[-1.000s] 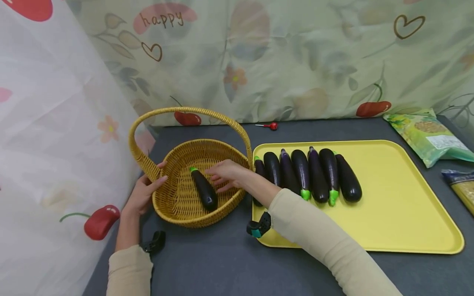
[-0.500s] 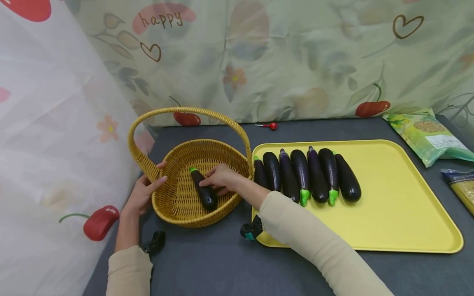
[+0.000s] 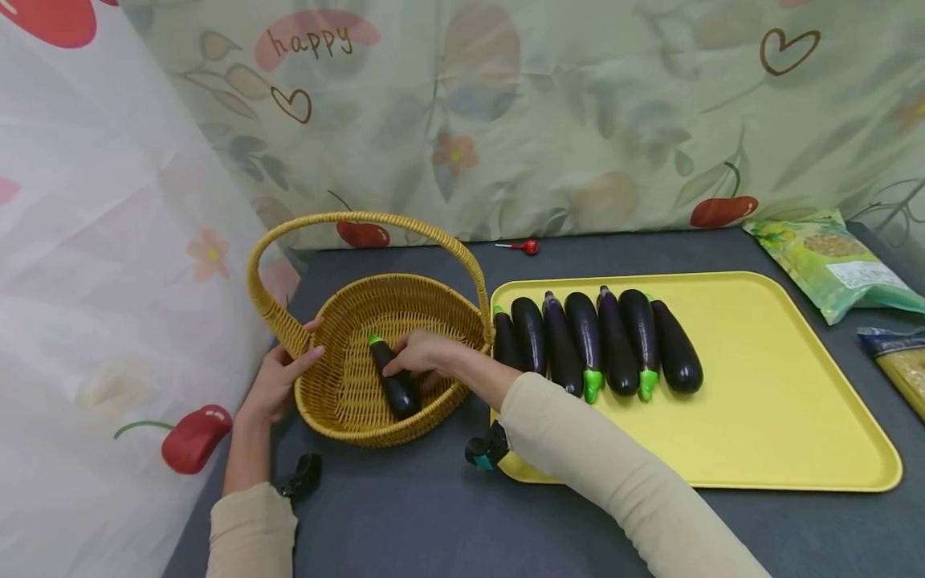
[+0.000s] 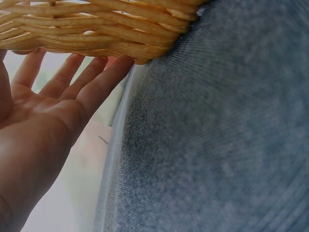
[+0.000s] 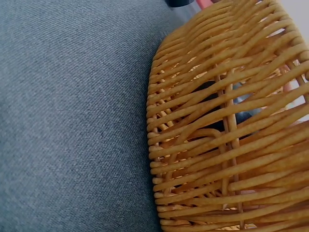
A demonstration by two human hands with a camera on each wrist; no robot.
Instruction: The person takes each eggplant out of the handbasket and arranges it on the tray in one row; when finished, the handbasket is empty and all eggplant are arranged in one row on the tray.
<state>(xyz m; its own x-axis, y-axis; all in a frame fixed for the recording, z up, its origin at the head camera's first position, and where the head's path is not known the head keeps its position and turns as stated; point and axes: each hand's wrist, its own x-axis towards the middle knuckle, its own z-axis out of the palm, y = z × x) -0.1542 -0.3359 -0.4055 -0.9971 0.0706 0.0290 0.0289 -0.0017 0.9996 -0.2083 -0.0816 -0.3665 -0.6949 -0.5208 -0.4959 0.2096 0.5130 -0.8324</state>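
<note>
A wicker basket with a tall arched handle stands at the left of the table. Inside it lies one dark eggplant, green stem end pointing away. My right hand reaches over the basket's right rim and grips this eggplant, thumb on top; its other fingers are partly hidden. My left hand holds the basket's left side at the handle base, thumb over the rim. In the left wrist view, the fingers of that hand lie against the woven wall. Through the weave, the right wrist view shows dark parts of the eggplant.
A yellow tray right of the basket bears several eggplants in a row along its left part. A red lollipop lies behind. Two food bags, one green and one yellowish, lie at the right.
My right hand has come down from the side of the basketed eggplant and taken hold of it. The eggplant has shifted slightly towards me. My left hand stays on the basket.
</note>
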